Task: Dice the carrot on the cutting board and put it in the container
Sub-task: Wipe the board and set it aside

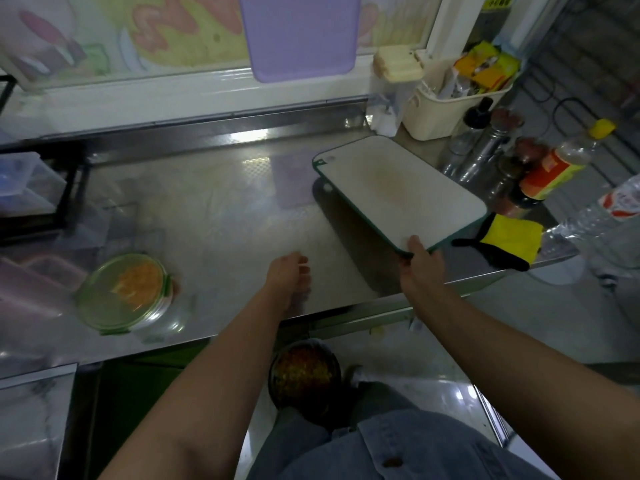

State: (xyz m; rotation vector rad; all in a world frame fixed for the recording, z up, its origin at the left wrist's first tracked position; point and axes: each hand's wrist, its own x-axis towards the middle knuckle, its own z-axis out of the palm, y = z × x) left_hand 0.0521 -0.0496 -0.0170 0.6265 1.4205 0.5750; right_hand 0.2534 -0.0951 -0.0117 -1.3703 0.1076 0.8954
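My right hand [420,259] grips the near edge of the white cutting board [398,187] with its green rim, holding it tilted above the right side of the steel counter [214,209]. The board's surface is bare, with a faint orange stain. At the left front of the counter stands a round glass container [121,292] with a green-clipped lid, and diced carrot [138,280] shows inside it. Over the counter's front middle hovers my left hand [291,271], blurred, fingers loosely curled with nothing in them.
A yellow and black cloth [509,239] lies at the counter's right edge. Bottles and shakers [550,168] and a cream basket [446,105] crowd the back right. A purple board [299,32] leans at the back. Below the counter sits a bin of scraps [304,372].
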